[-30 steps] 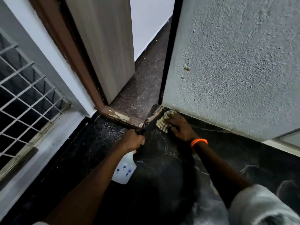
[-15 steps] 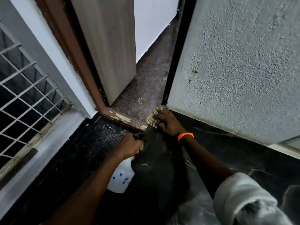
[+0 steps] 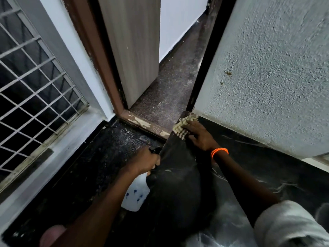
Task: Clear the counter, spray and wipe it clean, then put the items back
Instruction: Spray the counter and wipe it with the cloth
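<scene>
Black marbled counter (image 3: pixel 267 168): at its far corner by the textured wall (image 3: pixel 267 77), the right hand (image 3: pixel 199 135) presses a cloth (image 3: pixel 181 126), fingers spread; the left hand (image 3: pixel 145 162), fingers curled, grips a spray bottle (image 3: pixel 136 195).

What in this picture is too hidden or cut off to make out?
Head view, the only one:
- White spray bottle: its trigger head is covered by the left hand.
- Beige checked cloth: partly under the right hand.
- Black marble counter: cut off by the right and bottom edges.
- Pinkish blur at the bottom: unidentifiable.
</scene>
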